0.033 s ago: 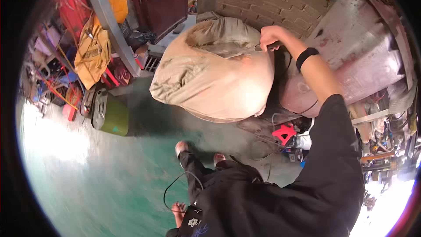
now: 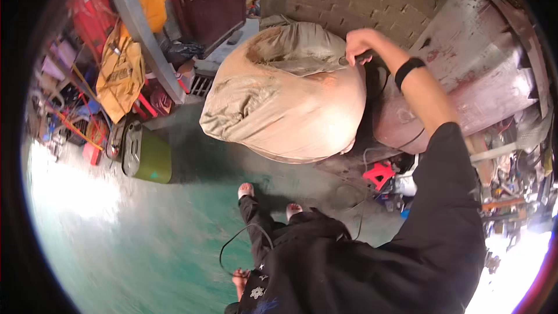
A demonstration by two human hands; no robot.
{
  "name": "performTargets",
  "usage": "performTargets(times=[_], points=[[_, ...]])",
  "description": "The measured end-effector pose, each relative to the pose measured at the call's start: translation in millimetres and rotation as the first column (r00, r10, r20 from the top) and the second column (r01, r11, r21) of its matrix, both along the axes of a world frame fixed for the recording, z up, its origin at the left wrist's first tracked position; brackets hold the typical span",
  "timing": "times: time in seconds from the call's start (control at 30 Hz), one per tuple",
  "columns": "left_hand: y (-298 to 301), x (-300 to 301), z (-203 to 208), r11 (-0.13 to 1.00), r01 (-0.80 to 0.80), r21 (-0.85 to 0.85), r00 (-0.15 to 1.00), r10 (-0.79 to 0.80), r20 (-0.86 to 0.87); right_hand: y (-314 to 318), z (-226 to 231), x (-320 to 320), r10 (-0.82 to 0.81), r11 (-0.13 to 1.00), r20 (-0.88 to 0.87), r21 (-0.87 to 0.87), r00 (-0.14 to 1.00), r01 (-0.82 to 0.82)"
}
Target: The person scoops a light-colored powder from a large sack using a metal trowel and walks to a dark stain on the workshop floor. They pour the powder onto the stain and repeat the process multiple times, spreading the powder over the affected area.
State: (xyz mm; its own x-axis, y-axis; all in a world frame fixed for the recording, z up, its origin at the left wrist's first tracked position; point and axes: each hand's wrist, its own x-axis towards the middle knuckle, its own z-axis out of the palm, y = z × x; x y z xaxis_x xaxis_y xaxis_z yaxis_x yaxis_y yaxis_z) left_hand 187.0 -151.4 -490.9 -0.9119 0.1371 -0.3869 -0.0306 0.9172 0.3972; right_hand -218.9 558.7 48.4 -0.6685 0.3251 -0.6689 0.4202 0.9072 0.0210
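A large, bulging beige fabric bundle [image 2: 285, 104], stained and wrinkled, stands on the floor before me. Its top sags inward. Over its upper right edge my right hand [image 2: 361, 45] is closed around a small dark-handled thing [image 2: 365, 56], whose kind I cannot make out; the fingers hide most of it. Low by my left leg, my left hand [image 2: 240, 278] is closed on a black cable [image 2: 224, 247], which bends up in a loop. Fingers on that side are small in view and partly covered by my clothing.
A green metal can [image 2: 152, 154] stands at the left, near a grey post [image 2: 136, 23] and cluttered shelves. A big pinkish metal drum [image 2: 465, 75] lies to the right. Below it are a red plastic stand [image 2: 378, 175] and loose cable. A brick wall [image 2: 343, 0] rises behind.
The view has shifted slightly. Both hands keep nearly the same places, the right one still at the bundle's edge and the left one still with the cable.
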Motion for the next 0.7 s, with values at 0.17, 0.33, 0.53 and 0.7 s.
performTargets(times=[0.17, 0.33, 0.53, 0.7], points=[[-28, -116, -11, 0.289, -0.937, 0.195, 0.327, 0.534, 0.78, -19, 23, -93, -0.024, 0.992, 0.442, 0.119, 0.897, -0.032], [-39, -322, 52, 0.378, -0.789, 0.484, 0.612, 0.544, 0.574, -55, -10, -141, -0.059, 0.94, 0.387, 0.332, 0.92, -0.079], [-1, -454, 128, 0.419, -0.693, 0.586, 0.717, 0.483, 0.503, -131, -110, -58, 0.543, 0.794, -0.448, 0.55, 0.71, -0.26], [24, -460, 65, 0.698, -0.632, 0.337, 0.688, 0.305, 0.659, -198, -187, 173, 0.2, 0.976, -0.892, 0.216, 0.405, -0.008]])
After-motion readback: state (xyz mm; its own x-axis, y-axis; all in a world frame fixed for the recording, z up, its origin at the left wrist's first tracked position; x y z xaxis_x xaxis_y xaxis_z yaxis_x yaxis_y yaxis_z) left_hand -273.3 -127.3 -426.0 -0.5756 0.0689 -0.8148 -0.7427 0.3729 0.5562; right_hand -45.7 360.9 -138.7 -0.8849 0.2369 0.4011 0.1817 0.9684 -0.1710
